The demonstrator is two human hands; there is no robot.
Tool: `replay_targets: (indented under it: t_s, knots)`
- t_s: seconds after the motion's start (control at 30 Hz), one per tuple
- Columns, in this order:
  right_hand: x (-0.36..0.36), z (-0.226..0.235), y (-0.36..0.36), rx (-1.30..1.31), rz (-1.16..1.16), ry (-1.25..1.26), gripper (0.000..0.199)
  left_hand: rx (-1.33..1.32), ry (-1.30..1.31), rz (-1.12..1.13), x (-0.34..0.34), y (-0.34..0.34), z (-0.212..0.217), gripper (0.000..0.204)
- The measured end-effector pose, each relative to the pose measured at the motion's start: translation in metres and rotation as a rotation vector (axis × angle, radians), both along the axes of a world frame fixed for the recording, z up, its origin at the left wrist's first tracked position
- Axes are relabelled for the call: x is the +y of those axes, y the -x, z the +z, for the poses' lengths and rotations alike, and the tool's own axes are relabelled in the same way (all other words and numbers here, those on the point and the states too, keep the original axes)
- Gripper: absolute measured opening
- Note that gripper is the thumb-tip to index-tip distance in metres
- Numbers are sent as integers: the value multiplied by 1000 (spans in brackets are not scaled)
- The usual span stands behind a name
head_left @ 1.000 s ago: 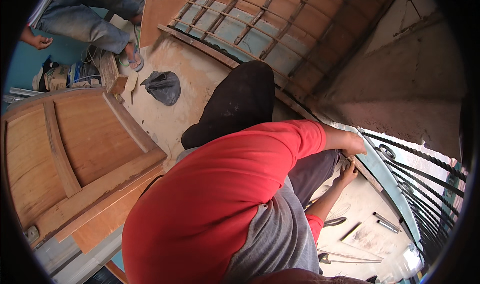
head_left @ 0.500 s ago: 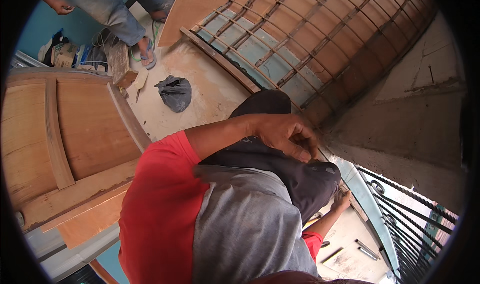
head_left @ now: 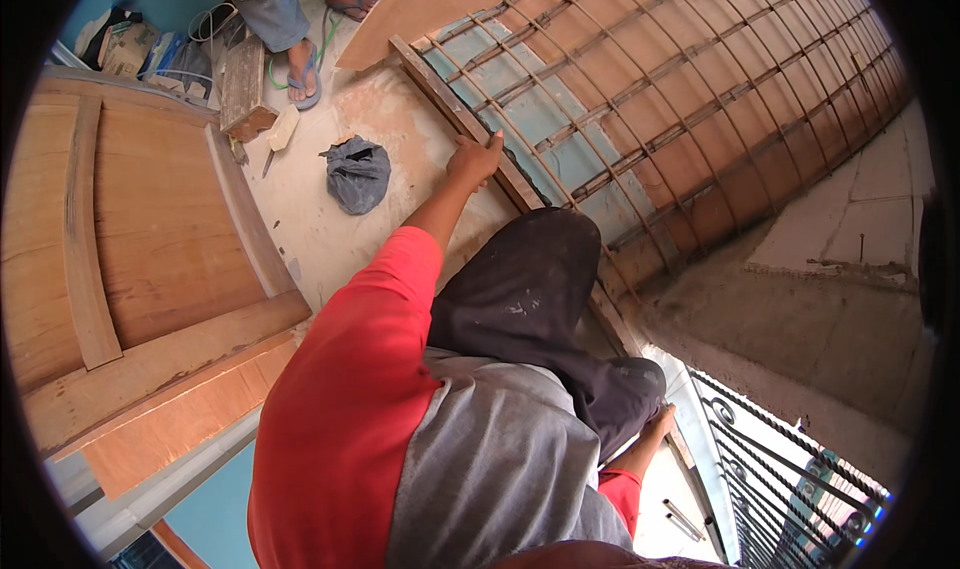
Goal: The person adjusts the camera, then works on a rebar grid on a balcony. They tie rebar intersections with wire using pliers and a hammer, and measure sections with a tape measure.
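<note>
My left hand (head_left: pixel 474 161) reaches out to a narrow wooden board (head_left: pixel 455 114) along the edge of a rebar grid (head_left: pixel 640 99). Its fingers are curled onto the board. Tied rods make up the grid, which lies over brown and pale blue panels. Low beside my knee, my right hand (head_left: pixel 658 425) rests close to the board's lower stretch. The dark trouser leg covers part of that hand, so its fingers cannot be made out.
A dark plastic bag (head_left: pixel 358 175) sits on the stained floor. Another person's sandalled foot (head_left: pixel 303 77) stands beyond it, by a wooden block (head_left: pixel 247 89). Wooden panelling (head_left: pixel 170 219) fills the left; a concrete slab (head_left: pixel 790 319) and black twisted railing bars (head_left: pixel 770 424) are at right.
My left hand has swung from above my knee out to the far left, onto the wooden board. My right hand has shifted slightly behind the knee. The view has also moved.
</note>
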State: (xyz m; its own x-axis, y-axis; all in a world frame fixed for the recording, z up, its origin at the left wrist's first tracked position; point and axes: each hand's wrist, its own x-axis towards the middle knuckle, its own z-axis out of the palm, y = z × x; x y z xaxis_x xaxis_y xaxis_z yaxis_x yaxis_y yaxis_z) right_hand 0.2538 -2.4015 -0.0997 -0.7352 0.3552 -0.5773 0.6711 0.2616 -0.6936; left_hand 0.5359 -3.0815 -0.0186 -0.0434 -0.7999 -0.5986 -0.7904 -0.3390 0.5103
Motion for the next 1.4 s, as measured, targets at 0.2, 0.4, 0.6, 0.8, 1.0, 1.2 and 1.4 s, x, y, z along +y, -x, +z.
replay_targets:
  t_s: [0.2,0.4,0.6,0.8,1.0,1.2,1.4]
  knots:
    - [10,-15,23,10,487,-908,67,140,38,190,3,12,-27,69]
    - [18,-32,18,18,354,-839,73,138,172,185,-1,21,-32,67]
    - [11,-11,14,-48,142,-851,70,153,91,75,17,40,-26,59]
    - [24,-20,17,-106,246,-872,60,184,138,95,13,37,-25,58]
    - [0,2,6,27,642,-995,44,143,107,184,15,18,-31,60]
    - [-4,34,-11,-62,42,-177,59,172,84,152,14,22,-29,78]
    - [-4,146,3,599,145,-658,67,152,83,76,9,21,-45,96]
